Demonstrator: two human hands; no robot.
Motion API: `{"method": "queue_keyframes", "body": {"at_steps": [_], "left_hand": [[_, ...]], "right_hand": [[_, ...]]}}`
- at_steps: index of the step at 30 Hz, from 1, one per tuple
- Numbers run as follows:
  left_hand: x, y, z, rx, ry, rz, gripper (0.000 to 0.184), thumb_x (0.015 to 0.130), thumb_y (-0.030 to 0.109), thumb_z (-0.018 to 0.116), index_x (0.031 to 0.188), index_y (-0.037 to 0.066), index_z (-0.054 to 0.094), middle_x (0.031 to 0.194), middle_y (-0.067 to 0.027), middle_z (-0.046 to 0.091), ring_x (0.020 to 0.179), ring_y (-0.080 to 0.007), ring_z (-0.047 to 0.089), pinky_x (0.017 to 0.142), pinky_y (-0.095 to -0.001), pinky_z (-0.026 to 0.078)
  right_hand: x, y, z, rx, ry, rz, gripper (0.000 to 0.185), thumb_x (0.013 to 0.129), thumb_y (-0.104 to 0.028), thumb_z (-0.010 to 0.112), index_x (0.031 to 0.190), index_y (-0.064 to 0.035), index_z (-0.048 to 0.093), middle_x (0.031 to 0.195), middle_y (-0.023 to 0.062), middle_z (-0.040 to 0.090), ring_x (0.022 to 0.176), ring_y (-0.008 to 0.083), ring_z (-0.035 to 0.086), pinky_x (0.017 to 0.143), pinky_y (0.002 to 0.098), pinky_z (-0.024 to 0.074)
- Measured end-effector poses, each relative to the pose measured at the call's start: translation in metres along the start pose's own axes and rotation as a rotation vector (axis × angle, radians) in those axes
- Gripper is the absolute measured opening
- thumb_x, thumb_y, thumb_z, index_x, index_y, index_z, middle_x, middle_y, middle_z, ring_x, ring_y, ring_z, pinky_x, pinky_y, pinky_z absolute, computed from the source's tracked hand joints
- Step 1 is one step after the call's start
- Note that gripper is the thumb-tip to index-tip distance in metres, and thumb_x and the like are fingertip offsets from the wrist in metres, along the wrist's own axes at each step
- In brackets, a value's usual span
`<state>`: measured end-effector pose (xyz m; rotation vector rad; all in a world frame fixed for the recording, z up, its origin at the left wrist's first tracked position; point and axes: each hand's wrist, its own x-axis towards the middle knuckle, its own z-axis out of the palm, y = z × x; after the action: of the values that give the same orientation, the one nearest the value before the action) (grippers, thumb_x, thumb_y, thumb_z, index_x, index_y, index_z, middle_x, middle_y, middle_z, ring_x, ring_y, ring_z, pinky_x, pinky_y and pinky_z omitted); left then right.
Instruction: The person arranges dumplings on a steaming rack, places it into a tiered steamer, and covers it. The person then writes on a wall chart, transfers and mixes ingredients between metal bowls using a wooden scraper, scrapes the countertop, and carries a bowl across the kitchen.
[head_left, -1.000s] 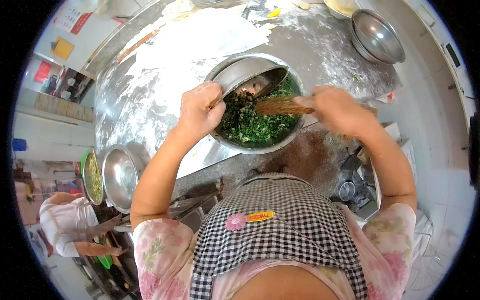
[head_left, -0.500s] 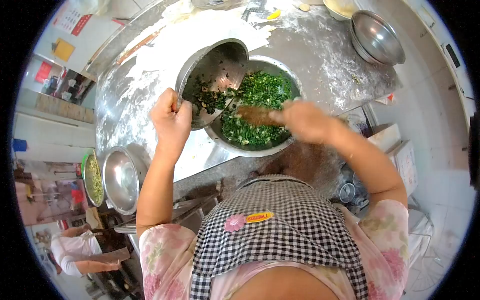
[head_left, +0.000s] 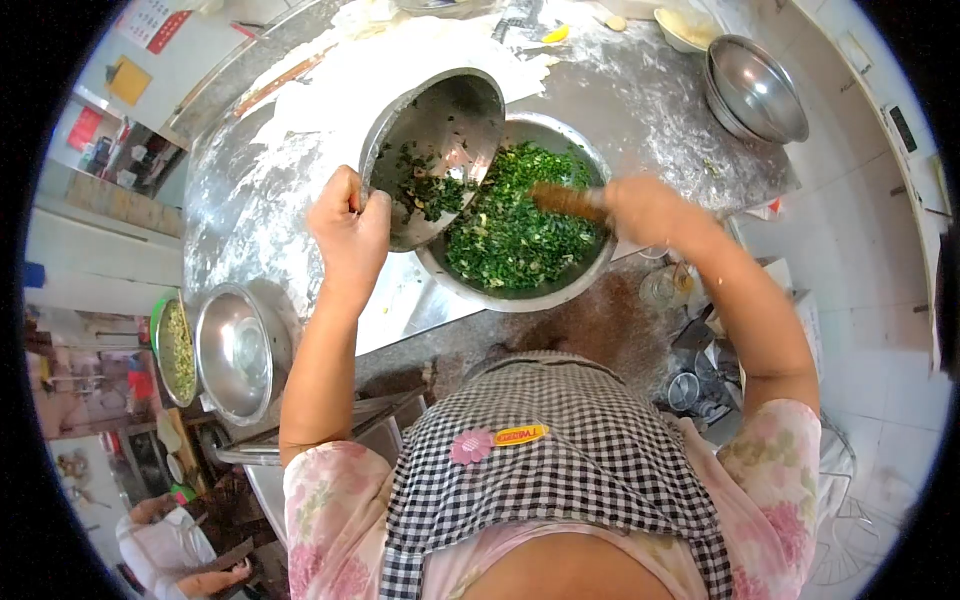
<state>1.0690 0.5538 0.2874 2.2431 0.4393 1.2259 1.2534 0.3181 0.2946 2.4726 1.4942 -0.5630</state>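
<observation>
Head view: the left hand [head_left: 348, 225] grips the rim of a tilted steel bowl [head_left: 450, 115], its lip over a larger steel mixing bowl [head_left: 520, 303] of chopped greens [head_left: 520, 235]. The right hand [head_left: 655, 212], blurred, is closed on a brown brush-like scraper [head_left: 565, 200] above those greens. Scraping out the tilted bowl seems in hand; dark greens [head_left: 435, 195] cling inside, so another stroke calls for a steady tilt and the scraper inside. The mixing bowl's rim juts past the worktable's front edge [head_left: 400, 338]; wider room lies right, toward nested steel bowls [head_left: 760, 88].
</observation>
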Motion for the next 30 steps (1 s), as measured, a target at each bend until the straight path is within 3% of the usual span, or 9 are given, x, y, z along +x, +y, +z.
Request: {"method": "queue_keyframes", "body": {"at_steps": [4, 7, 10, 13, 17, 20, 23, 26, 30], "left_hand": [[0.0, -0.002, -0.002, -0.006, 0.01, 0.017, 0.024, 0.064, -0.003, 0.05, 0.06, 0.004, 0.027, 0.056, -0.0052, 0.023, 0.052, -0.0119, 0.023, 0.045, -0.026, 0.024], [0.0, -0.005, -0.003, -0.048, 0.005, -0.021, 0.024, 0.064, -0.002, 0.05, 0.06, 0.004, 0.027, 0.056, -0.0046, 0.023, 0.052, -0.0115, 0.023, 0.045, -0.026, 0.024], [0.001, -0.007, -0.003, -0.06, 0.007, -0.033, 0.024, 0.064, -0.002, 0.05, 0.06, 0.004, 0.027, 0.056, -0.0038, 0.024, 0.053, -0.0109, 0.024, 0.045, -0.0258, 0.024], [0.001, -0.008, 0.0, -0.079, 0.013, -0.064, 0.024, 0.064, -0.001, 0.05, 0.06, 0.005, 0.027, 0.056, -0.0031, 0.023, 0.053, -0.0102, 0.024, 0.046, -0.0256, 0.024], [0.005, -0.012, 0.003, -0.133, 0.016, -0.102, 0.023, 0.064, -0.001, 0.049, 0.06, 0.004, 0.027, 0.056, -0.0017, 0.023, 0.054, -0.009, 0.022, 0.046, -0.025, 0.022], [0.009, -0.014, 0.002, -0.125, 0.0, -0.182, 0.023, 0.064, -0.002, 0.048, 0.059, 0.005, 0.027, 0.056, 0.0005, 0.024, 0.054, -0.0082, 0.023, 0.046, -0.0242, 0.022], [0.013, -0.01, 0.004, -0.283, -0.044, -0.269, 0.024, 0.064, -0.003, 0.047, 0.058, 0.008, 0.027, 0.057, 0.0036, 0.025, 0.055, -0.0065, 0.024, 0.046, -0.0233, 0.022], [0.013, -0.011, 0.015, -0.632, -0.102, -0.43, 0.024, 0.065, -0.004, 0.046, 0.058, 0.011, 0.028, 0.058, 0.0057, 0.027, 0.054, -0.005, 0.023, 0.046, -0.0225, 0.023], [0.019, -0.002, 0.023, -0.848, -0.086, -0.542, 0.025, 0.063, -0.005, 0.046, 0.058, 0.011, 0.029, 0.058, 0.0062, 0.027, 0.054, -0.0042, 0.022, 0.047, -0.021, 0.023]], "right_hand": [[-0.01, -0.011, 0.027, -0.049, 0.154, -0.136, 0.028, 0.079, -0.007, 0.052, 0.107, -0.004, 0.057, 0.087, 0.0224, 0.057, 0.084, 0.0369, 0.057, 0.074, 0.0439, 0.0459], [-0.012, -0.004, -0.001, 0.031, 0.053, 0.015, 0.03, 0.082, -0.007, 0.049, 0.111, -0.0036, 0.055, 0.09, 0.0223, 0.057, 0.088, 0.0362, 0.057, 0.077, 0.0436, 0.046], [-0.029, -0.015, -0.023, -0.028, 0.14, -0.032, 0.037, 0.082, -0.008, 0.046, 0.119, -0.0045, 0.05, 0.089, 0.0207, 0.057, 0.088, 0.035, 0.056, 0.077, 0.042, 0.0462], [-0.017, -0.039, 0.012, -0.088, 0.185, -0.221, 0.024, 0.085, -0.01, 0.043, 0.104, -0.0026, 0.056, 0.095, 0.0189, 0.057, 0.09, 0.0357, 0.057, 0.076, 0.0429, 0.0475], [-0.001, -0.054, 0.042, -0.035, 0.139, -0.256, 0.03, 0.083, -0.009, 0.045, 0.112, -0.01, 0.055, 0.09, 0.0173, 0.056, 0.091, 0.0327, 0.055, 0.076, 0.0421, 0.0473], [-0.025, -0.042, -0.017, -0.052, 0.108, -0.216, 0.052, 0.077, -0.007, 0.056, 0.126, -0.0187, 0.046, 0.093, 0.0133, 0.055, 0.086, 0.0296, 0.054, 0.074, 0.0381, 0.0462], [-0.018, -0.018, -0.03, 0.029, 0.44, -0.416, 0.053, 0.077, -0.004, 0.056, 0.125, -0.0229, 0.047, 0.092, 0.0116, 0.055, 0.085, 0.0283, 0.053, 0.073, 0.0373, 0.0456], [-0.01, -0.034, -0.058, 0.062, 0.736, -0.291, 0.054, 0.077, -0.003, 0.055, 0.126, -0.0245, 0.047, 0.092, 0.0104, 0.056, 0.085, 0.027, 0.053, 0.075, 0.0374, 0.0449], [0.02, -0.038, -0.037, -0.04, 0.704, -0.284, 0.043, 0.08, -0.005, 0.049, 0.121, -0.0198, 0.052, 0.093, 0.0126, 0.054, 0.088, 0.0286, 0.052, 0.077, 0.0379, 0.0456]]}}
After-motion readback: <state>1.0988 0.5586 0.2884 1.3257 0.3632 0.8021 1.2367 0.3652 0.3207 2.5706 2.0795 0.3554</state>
